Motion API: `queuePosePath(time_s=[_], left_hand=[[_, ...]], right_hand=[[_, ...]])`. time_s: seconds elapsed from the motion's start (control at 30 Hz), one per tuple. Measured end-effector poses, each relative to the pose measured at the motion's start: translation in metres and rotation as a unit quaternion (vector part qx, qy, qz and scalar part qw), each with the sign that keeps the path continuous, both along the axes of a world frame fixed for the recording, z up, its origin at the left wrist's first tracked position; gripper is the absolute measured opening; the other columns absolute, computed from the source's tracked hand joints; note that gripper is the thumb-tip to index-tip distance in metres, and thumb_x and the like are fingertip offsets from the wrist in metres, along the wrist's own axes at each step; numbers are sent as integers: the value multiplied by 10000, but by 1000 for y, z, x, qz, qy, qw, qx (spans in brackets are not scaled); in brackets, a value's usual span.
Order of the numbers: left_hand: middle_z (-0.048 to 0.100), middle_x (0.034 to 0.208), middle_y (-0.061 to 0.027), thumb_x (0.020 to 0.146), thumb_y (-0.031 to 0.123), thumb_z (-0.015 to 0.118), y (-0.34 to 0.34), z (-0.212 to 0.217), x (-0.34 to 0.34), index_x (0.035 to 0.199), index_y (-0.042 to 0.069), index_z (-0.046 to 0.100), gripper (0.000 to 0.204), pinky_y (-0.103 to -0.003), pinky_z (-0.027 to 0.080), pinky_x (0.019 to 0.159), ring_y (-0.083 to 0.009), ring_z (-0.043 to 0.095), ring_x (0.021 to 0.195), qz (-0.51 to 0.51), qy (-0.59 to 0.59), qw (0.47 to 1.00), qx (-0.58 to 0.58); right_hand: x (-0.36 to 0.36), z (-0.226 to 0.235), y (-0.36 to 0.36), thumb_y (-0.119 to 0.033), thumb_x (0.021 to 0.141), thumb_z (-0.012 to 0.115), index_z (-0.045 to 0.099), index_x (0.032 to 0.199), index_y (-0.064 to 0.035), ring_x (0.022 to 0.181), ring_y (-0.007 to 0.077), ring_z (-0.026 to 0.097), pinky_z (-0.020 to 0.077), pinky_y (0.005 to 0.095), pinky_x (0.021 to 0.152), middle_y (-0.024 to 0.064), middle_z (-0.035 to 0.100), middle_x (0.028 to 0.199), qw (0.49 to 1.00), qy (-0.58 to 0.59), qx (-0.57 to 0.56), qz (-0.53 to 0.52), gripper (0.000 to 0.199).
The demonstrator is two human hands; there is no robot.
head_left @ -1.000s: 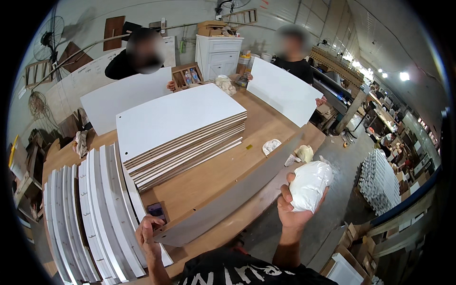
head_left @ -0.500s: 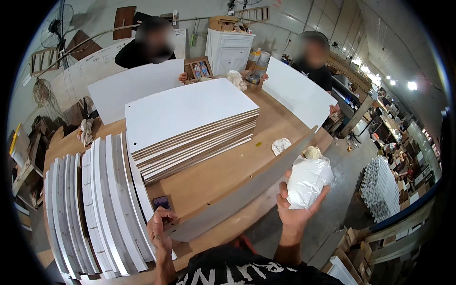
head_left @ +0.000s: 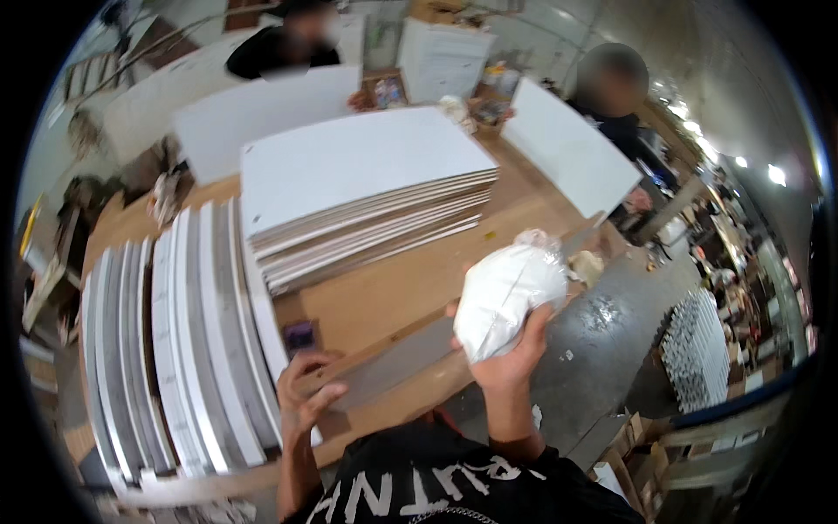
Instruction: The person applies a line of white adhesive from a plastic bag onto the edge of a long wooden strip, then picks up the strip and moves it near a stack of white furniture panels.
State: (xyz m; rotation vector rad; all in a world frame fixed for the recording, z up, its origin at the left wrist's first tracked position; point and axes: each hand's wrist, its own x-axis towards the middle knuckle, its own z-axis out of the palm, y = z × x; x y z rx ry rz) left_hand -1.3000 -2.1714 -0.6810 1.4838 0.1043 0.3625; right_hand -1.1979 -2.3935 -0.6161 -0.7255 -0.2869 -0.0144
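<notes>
Workbench edge (head_left: 410, 397) just below both hands, bare grey floor (head_left: 602, 341) open to the right of the right hand. Beyond the hands, stack of white panels (head_left: 367, 188) lying flat; left of the left hand, row of white boards (head_left: 166, 341) standing on edge. White plastic-wrapped bundle (head_left: 506, 297) raised off the bench, gripped from beneath by right hand (head_left: 506, 371). Left hand (head_left: 305, 389) curled loosely at a small purple object (head_left: 299, 336); grasping or merely touching, cannot tell.
</notes>
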Motion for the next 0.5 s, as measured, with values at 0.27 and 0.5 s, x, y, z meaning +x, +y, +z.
queuePosePath(time_s=[0.27, 0.5], left_hand=[[680, 922, -105, 716, 181, 752, -1, 7, -5, 938, 25, 657, 287, -316, 524, 747, -198, 659, 827, -83, -6, 996, 30], [677, 947, -105, 721, 208, 750, 0, -2, -6, 928, 28, 656, 290, -326, 517, 800, -206, 659, 866, -73, -67, 995, 29]], right_hand=[[-10, 2, 22, -545, 876, 440, 302, 1353, -79, 992, 352, 563, 519, 445, 636, 141, 500, 1213, 998, -29, -63, 1, 681], [-15, -1, 44, -348, 826, 581, 300, 1358, -21, 1170, 332, 465, 390, 478, 976, 166, 437, 1292, 982, -89, -165, 5, 685]])
